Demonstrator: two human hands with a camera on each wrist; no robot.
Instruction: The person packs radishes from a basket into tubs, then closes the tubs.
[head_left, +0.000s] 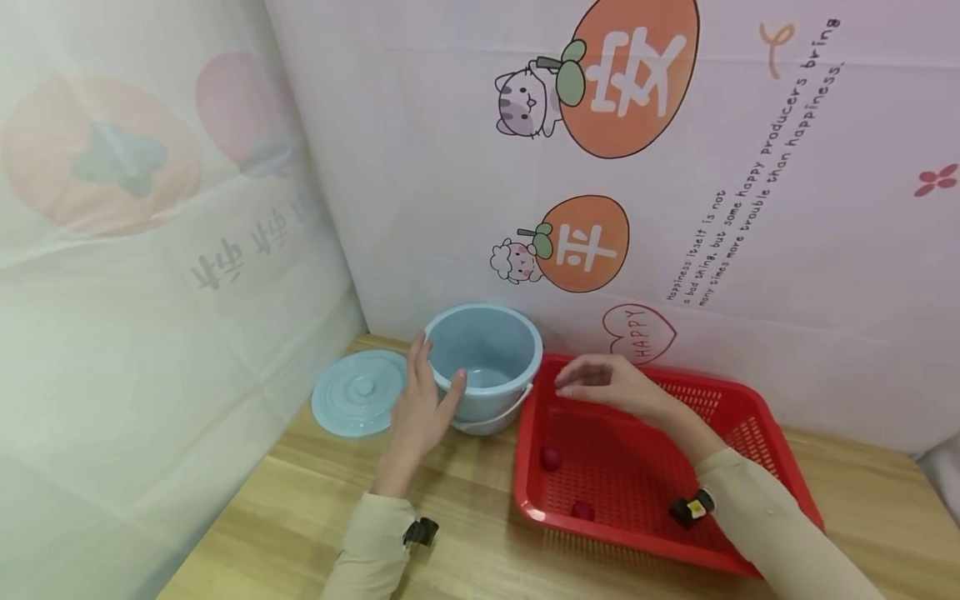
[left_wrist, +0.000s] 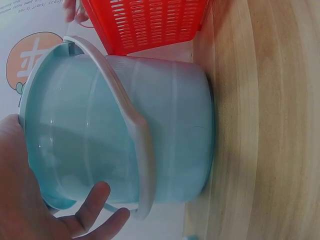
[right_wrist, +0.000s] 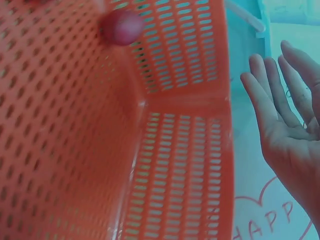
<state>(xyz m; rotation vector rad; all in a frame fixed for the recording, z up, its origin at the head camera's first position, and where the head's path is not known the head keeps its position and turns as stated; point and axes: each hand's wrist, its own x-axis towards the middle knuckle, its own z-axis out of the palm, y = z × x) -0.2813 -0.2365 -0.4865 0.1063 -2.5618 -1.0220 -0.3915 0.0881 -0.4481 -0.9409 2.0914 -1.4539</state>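
Note:
A light blue bucket (head_left: 491, 407) with a pale handle stands upright on the table. My left hand (head_left: 422, 408) is at its left rim, thumb and fingers spread; in the left wrist view, the handle (left_wrist: 142, 150) hangs down across the bucket's side. Over the back left corner of a red plastic basket (head_left: 527, 467) hovers my right hand (head_left: 617, 388), its fingers loosely bent with nothing held. Inside the basket lie two small dark red round things, one (head_left: 551, 457) by the left wall and another (head_left: 582, 510) near the front. Their exact kind is unclear.
A round light blue lid (head_left: 360, 393) with a knob lies on the wooden table (head_left: 300, 500), left of the bucket. A printed cloth (head_left: 420, 167) hangs close behind, and another cloth (head_left: 187, 375) bounds the left side. The basket's raised rim stands right beside the bucket.

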